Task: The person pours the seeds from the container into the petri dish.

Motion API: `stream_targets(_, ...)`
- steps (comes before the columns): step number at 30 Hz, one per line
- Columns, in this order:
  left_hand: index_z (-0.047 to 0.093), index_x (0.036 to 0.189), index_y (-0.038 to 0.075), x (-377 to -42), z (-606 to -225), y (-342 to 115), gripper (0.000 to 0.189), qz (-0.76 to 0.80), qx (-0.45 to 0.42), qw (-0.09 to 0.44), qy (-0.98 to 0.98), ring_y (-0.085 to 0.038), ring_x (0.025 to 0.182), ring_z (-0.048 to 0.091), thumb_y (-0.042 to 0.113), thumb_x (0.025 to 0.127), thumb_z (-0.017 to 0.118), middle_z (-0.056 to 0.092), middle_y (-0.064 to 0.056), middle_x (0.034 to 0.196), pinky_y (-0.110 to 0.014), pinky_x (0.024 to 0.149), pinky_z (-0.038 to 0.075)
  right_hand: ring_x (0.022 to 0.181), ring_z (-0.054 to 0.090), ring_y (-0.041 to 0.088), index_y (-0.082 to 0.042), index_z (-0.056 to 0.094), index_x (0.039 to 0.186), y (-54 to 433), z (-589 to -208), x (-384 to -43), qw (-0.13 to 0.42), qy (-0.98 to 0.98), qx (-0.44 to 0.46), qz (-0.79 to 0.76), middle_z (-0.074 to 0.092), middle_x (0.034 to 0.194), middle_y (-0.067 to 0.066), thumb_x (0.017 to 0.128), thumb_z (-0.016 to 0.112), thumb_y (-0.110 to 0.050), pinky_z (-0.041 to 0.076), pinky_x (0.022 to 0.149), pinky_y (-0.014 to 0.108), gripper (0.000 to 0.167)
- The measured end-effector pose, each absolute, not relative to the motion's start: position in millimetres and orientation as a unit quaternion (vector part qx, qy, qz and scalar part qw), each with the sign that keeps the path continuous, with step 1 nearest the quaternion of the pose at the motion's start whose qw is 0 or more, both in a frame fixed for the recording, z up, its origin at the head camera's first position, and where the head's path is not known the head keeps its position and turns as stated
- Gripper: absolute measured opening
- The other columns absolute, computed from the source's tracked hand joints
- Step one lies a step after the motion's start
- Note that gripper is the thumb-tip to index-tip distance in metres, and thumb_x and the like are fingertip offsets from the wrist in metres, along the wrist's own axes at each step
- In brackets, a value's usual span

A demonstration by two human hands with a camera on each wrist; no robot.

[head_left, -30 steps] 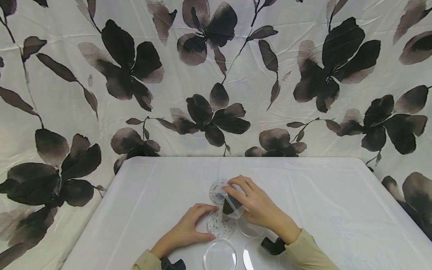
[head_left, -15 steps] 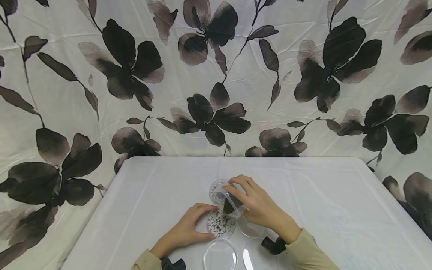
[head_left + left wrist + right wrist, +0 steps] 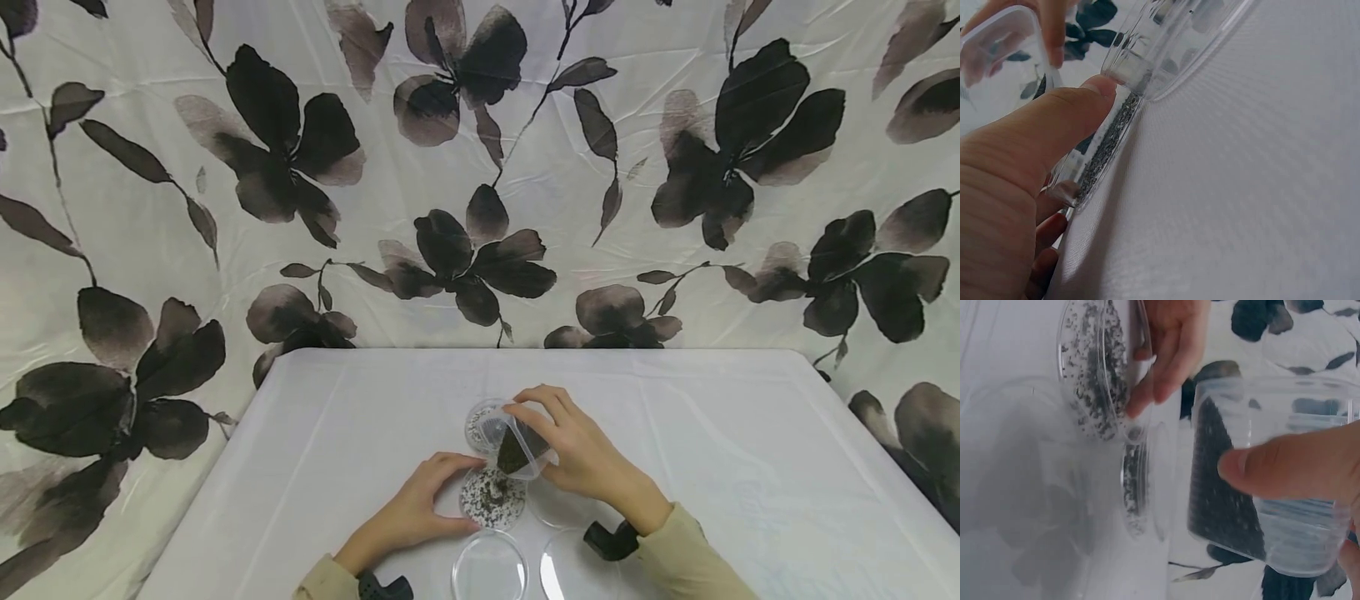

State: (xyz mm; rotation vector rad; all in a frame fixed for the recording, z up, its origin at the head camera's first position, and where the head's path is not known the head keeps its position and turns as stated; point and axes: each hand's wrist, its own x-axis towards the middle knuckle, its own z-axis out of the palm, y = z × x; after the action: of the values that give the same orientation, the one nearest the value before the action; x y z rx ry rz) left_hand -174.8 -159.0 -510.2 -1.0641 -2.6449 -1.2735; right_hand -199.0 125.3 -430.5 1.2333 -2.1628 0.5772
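While the tub [image 3: 1297, 550], seemingly light, slick and best held by its side walls, hung tilted over the dish [image 3: 464, 510], the right grip [image 3: 581, 446] was clamped on it and the left grip [image 3: 420, 502] pinched the dish against the bench [image 3: 360, 417].

Dark granules [image 3: 512, 455], black-flowered white backdrop [image 3: 615, 208]
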Motion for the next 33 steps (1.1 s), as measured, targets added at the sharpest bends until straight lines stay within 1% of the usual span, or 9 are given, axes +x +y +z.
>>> stream_targets(5,0.054,0.14,0.024,-174.2,-511.1,-158.9,0.078,-0.408,-0.339,0.01,-0.848,-0.015,0.124,0.049,0.047,0.073,0.085,0.053,0.009,0.135,-0.049,0.103,0.041,0.123,0.047,0.026,-0.01,0.052,0.139,133.3,-437.2,-205.3,0.255,-0.819,0.439,0.27,0.05,0.133,0.009,0.059,0.092,-0.014,0.049,0.099,0.043,0.09)
stream_targets(10,0.054,0.14,0.025,-174.3,-511.5,-158.6,0.078,-0.402,-0.334,0.007,-0.853,-0.014,0.124,0.049,0.048,0.072,0.085,0.053,0.011,0.135,-0.05,0.103,0.041,0.124,0.045,0.022,-0.013,0.051,0.14,141.5,-447.0,-210.7,0.208,-0.826,0.402,0.335,0.048,0.135,0.005,0.059,0.091,-0.018,0.049,0.097,0.044,0.09)
stream_targets(14,0.054,0.14,0.025,-173.8,-510.8,-158.0,0.079,-0.4,-0.329,0.003,-0.855,-0.014,0.124,0.049,0.048,0.071,0.086,0.053,0.011,0.135,-0.05,0.104,0.04,0.125,0.045,0.022,-0.012,0.051,0.141,148.1,-453.0,-215.3,0.167,-0.818,0.368,0.41,0.049,0.136,0.004,0.056,0.093,-0.012,0.046,0.099,0.049,0.094)
stream_targets(18,0.055,0.14,0.025,-173.4,-510.4,-157.7,0.079,-0.402,-0.324,0.0,-0.856,-0.014,0.123,0.049,0.047,0.071,0.086,0.054,0.01,0.135,-0.051,0.104,0.04,0.125,0.049,0.023,-0.01,0.052,0.14,155.3,-456.2,-220.9,0.146,-0.807,0.33,0.467,0.053,0.134,0.005,0.057,0.096,-0.012,0.044,0.103,0.049,0.094)
stream_targets(22,0.055,0.139,0.026,-173.2,-510.6,-157.5,0.078,-0.403,-0.321,-0.005,-0.857,-0.014,0.125,0.049,0.048,0.071,0.086,0.053,0.011,0.135,-0.052,0.105,0.039,0.125,0.05,0.026,-0.006,0.05,0.141,166.8,-461.8,-227.6,0.132,-0.786,0.297,0.526,0.054,0.133,0.012,0.059,0.096,-0.007,0.041,0.108,0.041,0.094)
stream_targets(24,0.055,0.139,0.027,-172.6,-510.3,-157.8,0.078,-0.403,-0.32,-0.006,-0.858,-0.015,0.125,0.049,0.048,0.071,0.086,0.053,0.012,0.135,-0.053,0.105,0.04,0.125,0.05,0.031,-0.004,0.049,0.142,174.0,-464.1,-230.9,0.12,-0.77,0.282,0.56,0.054,0.133,0.017,0.061,0.094,-0.001,0.043,0.106,0.038,0.093)
stream_targets(28,0.055,0.139,0.027,-172.0,-509.2,-157.9,0.078,-0.405,-0.316,-0.009,-0.858,-0.015,0.125,0.049,0.05,0.071,0.085,0.052,0.012,0.135,-0.054,0.105,0.039,0.127,0.05,0.028,0.0,0.044,0.145,189.3,-464.7,-235.3,0.089,-0.741,0.246,0.618,0.051,0.137,0.021,0.063,0.089,0.008,0.046,0.102,0.033,0.093)
stream_targets(30,0.055,0.139,0.028,-172.3,-508.4,-157.7,0.078,-0.405,-0.314,-0.011,-0.859,-0.015,0.125,0.048,0.051,0.071,0.085,0.052,0.013,0.135,-0.054,0.105,0.039,0.129,0.048,0.025,0.0,0.043,0.146,197.5,-464.8,-237.8,0.079,-0.73,0.228,0.639,0.05,0.138,0.024,0.064,0.087,0.01,0.044,0.103,0.03,0.093)
stream_targets(33,0.054,0.14,0.028,-173.0,-508.6,-157.2,0.078,-0.405,-0.313,-0.015,-0.859,-0.014,0.126,0.047,0.051,0.071,0.084,0.052,0.014,0.136,-0.053,0.106,0.038,0.13,0.045,0.022,0.001,0.04,0.147,211.0,-466.6,-242.1,0.07,-0.723,0.206,0.656,0.048,0.14,0.026,0.066,0.085,0.011,0.038,0.107,0.029,0.092)
